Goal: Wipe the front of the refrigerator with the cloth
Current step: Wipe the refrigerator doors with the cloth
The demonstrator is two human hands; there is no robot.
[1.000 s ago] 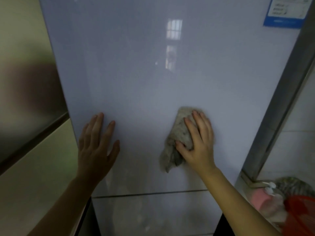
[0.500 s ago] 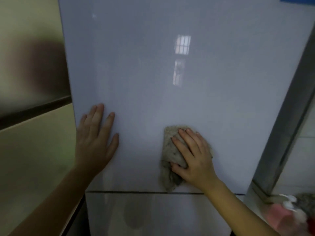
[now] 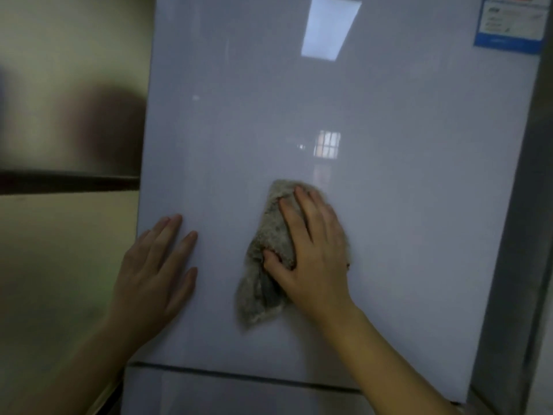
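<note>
One glossy pale refrigerator door (image 3: 389, 205), one blue label (image 3: 511, 28) at its top right, steel-look panel (image 3: 68, 85) alongside on the left. One grey cloth (image 3: 263, 283), pressed to the door under the flat, straight-fingered right hand (image 3: 314, 256). Near it, left hand (image 3: 152, 277) spread flat on the door, holding nothing.

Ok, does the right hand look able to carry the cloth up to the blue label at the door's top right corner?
Probably yes. The right hand presses the cloth on the refrigerator door, and only bare glossy surface lies between it and the label. Reach itself is unproven.
</note>
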